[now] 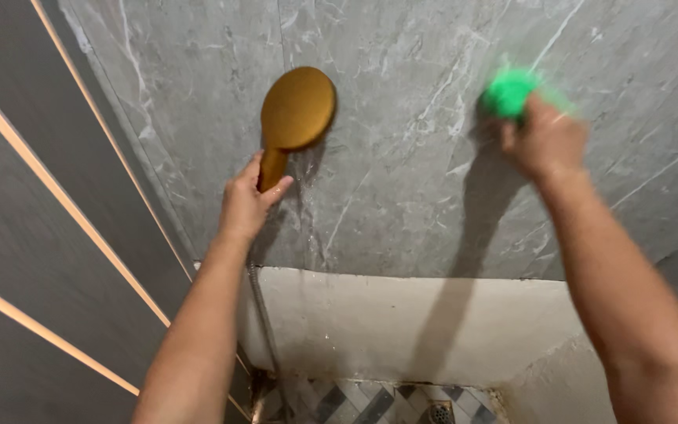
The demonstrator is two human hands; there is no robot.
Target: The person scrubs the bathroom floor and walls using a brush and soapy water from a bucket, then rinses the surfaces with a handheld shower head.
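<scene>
Item: green scrubber (509,90), blurred, bunched in the fingers of the right hand (544,141), which grasps it closed and presses it against the grey marble wall (402,157). The scrubber sits at the hand's upper-left edge, touching the wall.

Item: gold shower head (298,110), round face turned to the wall, handle running down into the left hand (246,202). That hand is wrapped around the lower handle, thumb along its side; the head stands just above the fingers, close to the wall.

Item: metal hose (264,322), hanging below the left wrist, running down toward the floor.

Item: white plastered ledge (410,322), below both hands, at the foot of the marble.

Item: patterned floor tiles (355,402) with a drain (441,413), well below the hands.

Item: dark panel wall (33,235) with pale strips, left of the left arm.
</scene>
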